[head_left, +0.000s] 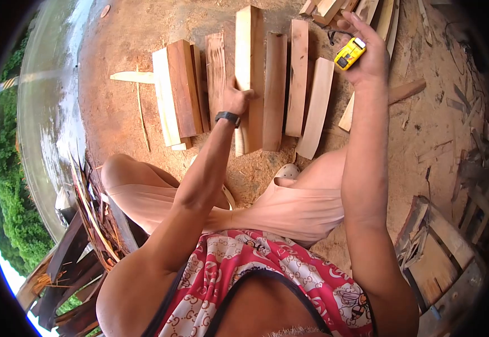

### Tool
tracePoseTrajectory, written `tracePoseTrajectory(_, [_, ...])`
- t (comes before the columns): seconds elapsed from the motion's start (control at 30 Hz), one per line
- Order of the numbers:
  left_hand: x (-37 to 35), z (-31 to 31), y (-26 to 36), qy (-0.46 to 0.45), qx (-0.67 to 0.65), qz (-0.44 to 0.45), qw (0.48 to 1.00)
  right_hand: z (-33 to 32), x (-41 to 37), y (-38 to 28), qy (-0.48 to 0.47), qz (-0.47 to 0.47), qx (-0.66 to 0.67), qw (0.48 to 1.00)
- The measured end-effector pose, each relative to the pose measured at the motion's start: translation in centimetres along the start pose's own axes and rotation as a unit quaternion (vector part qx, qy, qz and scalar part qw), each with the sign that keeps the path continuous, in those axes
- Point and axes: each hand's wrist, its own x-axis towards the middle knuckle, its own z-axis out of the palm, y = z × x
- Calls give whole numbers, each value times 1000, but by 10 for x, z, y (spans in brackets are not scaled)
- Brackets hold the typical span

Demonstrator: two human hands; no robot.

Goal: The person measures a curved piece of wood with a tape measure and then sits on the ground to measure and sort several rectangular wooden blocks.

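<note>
Several wooden pieces lie side by side on the ground in front of my legs. My left hand (236,101), with a dark watch at the wrist, grips the tallest wooden block (250,50) near its middle, thumb across its top. To its left are a grooved piece (215,67) and a reddish-brown block (182,90); to its right stand a brown block (274,92), a pale block (297,78) and a shorter slanted piece (315,112). My right hand (370,50), raised at the upper right, holds a yellow tape measure (350,53) with a dark strap against its palm, fingers curled.
More planks (382,25) lie beyond my right hand. Scraps and a broken wooden frame (438,253) are on the right. A pile of dark split wood (79,264) is at lower left, and a thin stick (142,112) lies left of the blocks.
</note>
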Motion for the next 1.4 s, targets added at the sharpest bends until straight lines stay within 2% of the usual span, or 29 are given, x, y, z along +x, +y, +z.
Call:
tracePoseTrajectory(0.07, [-7,-15,20,46,140,76,986,0,2,0,-5,0,6,1000])
tracePoseTrajectory(0.13, [2,-26,15,150,223,63,961,1,4,1,-8,0,-5,1000])
tracePoseTrajectory(0.23, [3,-32,24,162,265,57,949,11,2,4,10,-11,-22,1000])
tracePoseTrajectory(0.4, [-21,10,53,74,274,-16,959,6,9,7,-6,2,-19,1000])
tracePoseTrajectory(0.43, [-8,24,30,72,268,-22,960,10,6,8,-6,-8,0,1000])
tracePoseTrajectory(0.53, [1,62,-1,82,284,46,954,30,-2,5,40,-23,-1,999])
tracePoseTrajectory(0.6, [-1,81,-5,45,314,65,946,21,2,7,16,-9,4,1000])
tracePoseTrajectory(0.63, [-7,84,-1,5,286,41,957,24,-2,4,18,-4,18,1000])
tracePoseTrajectory(0.67, [-5,83,-2,-21,303,57,951,33,-11,0,48,-3,6,999])
tracePoseTrajectory(0.77, [12,62,-23,27,287,71,955,-6,16,4,-8,-7,-31,999])
tracePoseTrajectory(0.83, [25,31,-29,153,389,29,908,0,13,3,9,-10,-34,999])
tracePoseTrajectory(0.87, [22,20,-22,159,387,28,908,8,5,2,29,-14,-33,999])
tracePoseTrajectory(0.93, [14,1,-12,177,476,-130,851,6,7,2,13,-1,-34,999])
tracePoseTrajectory(1.0, [7,-10,-14,149,451,-140,869,6,5,3,17,-4,-53,998])
tracePoseTrajectory(1.07, [6,-12,-12,88,531,-135,832,11,2,3,19,3,-58,998])
tracePoseTrajectory(1.2, [30,-11,-17,98,535,-111,832,12,2,4,32,6,-69,997])
tracePoseTrajectory(1.4, [29,-10,0,109,529,-135,831,23,-8,2,38,-1,-68,997])
